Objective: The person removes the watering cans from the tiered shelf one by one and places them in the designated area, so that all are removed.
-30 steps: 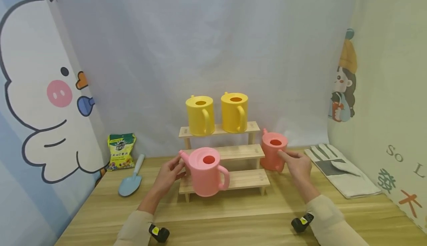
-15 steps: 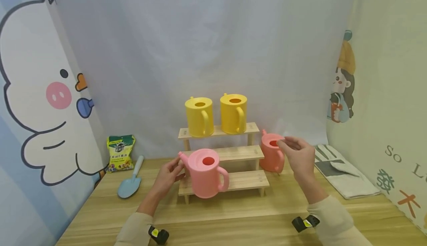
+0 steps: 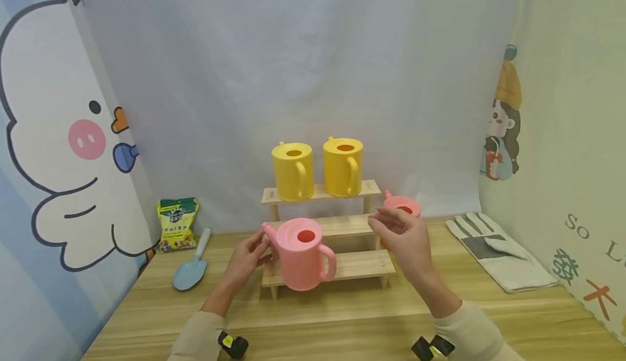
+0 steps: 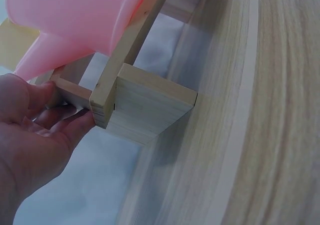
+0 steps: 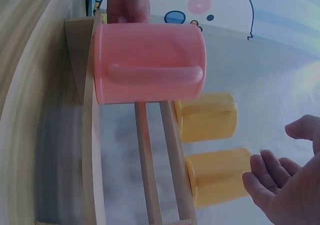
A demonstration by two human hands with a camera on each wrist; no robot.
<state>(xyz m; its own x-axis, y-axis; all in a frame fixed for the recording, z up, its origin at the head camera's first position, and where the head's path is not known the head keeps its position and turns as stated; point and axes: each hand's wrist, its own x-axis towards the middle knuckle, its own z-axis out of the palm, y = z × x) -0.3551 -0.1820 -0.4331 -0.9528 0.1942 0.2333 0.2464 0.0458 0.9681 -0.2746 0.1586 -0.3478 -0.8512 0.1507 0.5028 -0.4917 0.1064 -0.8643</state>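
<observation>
A pink watering can (image 3: 300,255) stands on the lowest step of a three-step wooden shelf (image 3: 364,263), spout to the left, handle to the right. My left hand (image 3: 246,257) is at the shelf's left end beside the spout; in the left wrist view its thumb and fingers (image 4: 75,127) pinch a wooden side piece. My right hand (image 3: 406,241) hovers off the shelf's right side, fingers loosely bent, holding nothing. It partly hides a second, coral-pink watering can (image 3: 403,203) on the table. Two yellow watering cans (image 3: 293,176) sit on the top step.
On the left lie a light-blue hand trowel (image 3: 191,271) and a green-and-yellow packet (image 3: 177,225) propped upright. White-and-grey gloves (image 3: 508,263) lie flat on the right. A pale curtain (image 3: 313,67) hangs behind the table.
My right hand has let go of the coral-pink watering can's handle, lifted, and moved left in front of it. My left hand and the pink watering can on the shelf look unmoved.
</observation>
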